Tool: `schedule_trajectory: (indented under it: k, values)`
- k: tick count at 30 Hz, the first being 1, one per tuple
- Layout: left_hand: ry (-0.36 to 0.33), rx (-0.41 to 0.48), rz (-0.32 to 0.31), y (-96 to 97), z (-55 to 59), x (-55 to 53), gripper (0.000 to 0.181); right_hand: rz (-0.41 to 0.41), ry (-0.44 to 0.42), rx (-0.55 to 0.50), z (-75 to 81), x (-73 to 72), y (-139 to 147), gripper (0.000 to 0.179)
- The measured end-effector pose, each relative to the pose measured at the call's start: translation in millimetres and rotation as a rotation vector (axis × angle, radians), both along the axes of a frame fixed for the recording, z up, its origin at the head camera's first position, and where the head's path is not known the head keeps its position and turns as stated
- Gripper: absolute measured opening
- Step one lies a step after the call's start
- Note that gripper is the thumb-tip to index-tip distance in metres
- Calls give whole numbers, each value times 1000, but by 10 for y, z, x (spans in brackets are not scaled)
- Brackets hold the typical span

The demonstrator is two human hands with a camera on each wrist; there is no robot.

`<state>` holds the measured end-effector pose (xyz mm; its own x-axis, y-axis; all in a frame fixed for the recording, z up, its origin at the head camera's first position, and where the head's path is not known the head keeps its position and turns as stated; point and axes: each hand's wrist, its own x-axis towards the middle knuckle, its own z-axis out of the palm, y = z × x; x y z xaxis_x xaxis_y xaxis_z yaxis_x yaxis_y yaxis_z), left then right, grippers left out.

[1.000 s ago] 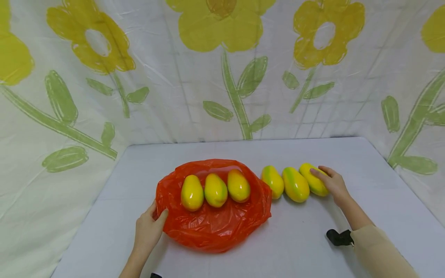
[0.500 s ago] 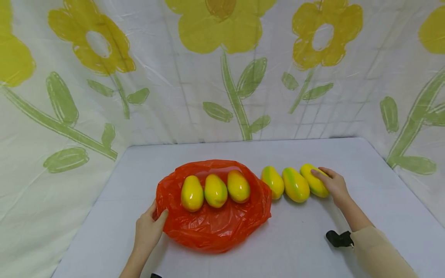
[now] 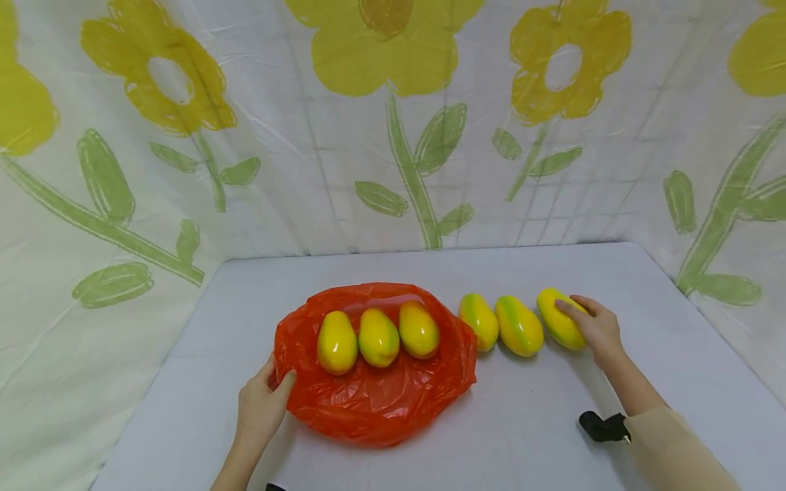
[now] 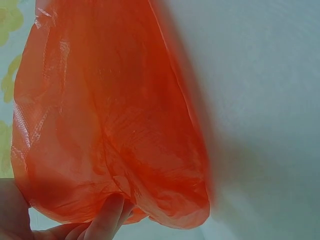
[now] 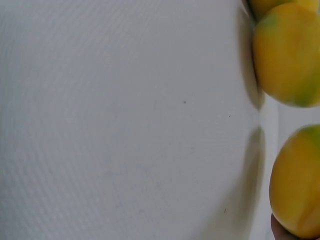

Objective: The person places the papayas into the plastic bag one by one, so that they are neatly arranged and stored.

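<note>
A red plastic bag [image 3: 381,409] lies spread with its mouth wide, and three glossy yellow-green mangoes [image 3: 379,339] rest in it. My left hand [image 3: 260,402] grips the bag's left rim between thumb and fingers; the left wrist view shows fingers [image 4: 107,217] against the thin red film [image 4: 145,150]. To the right of the bag, my right hand [image 3: 598,331] holds the outermost mango [image 3: 555,317] from its right side. In the right wrist view that mango [image 5: 299,185] shows a gap from its neighbour [image 5: 290,55].
Two more mangoes, one by the bag's edge [image 3: 479,322] and one beside it [image 3: 519,326], lie between the bag and my right hand. All sit on a white table [image 3: 516,423]. A flower-printed curtain [image 3: 282,164] hangs behind. A black object [image 3: 602,427] shows at the right sleeve.
My right hand has shifted slightly right with the outermost mango, widening the gap to the middle one. The left hand and bag stay put.
</note>
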<state>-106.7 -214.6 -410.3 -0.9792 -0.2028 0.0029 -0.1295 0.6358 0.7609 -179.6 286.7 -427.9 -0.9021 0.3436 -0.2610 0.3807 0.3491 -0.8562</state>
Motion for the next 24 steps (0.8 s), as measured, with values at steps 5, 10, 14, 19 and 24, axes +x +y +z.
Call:
schedule_trajectory:
  k: [5, 10, 14, 19, 24]
  values:
    - [-1, 6, -2, -4, -2, 7, 55, -20, 18, -19, 77, 38, -53, 82]
    - [-7, 4, -4, -4, -3, 9, 55, -41, 27, -58, 184, 74, -152, 82]
    - [-1, 6, -6, -5, -4, 11, 55, -54, 26, -78, 273, 103, -218, 82]
    - [13, 3, -6, -4, -5, 20, 54, -68, 36, -55, 350, 126, -252, 80]
    - [18, 2, -4, -4, -3, 29, 54, -59, 55, -50, 411, 156, -323, 79]
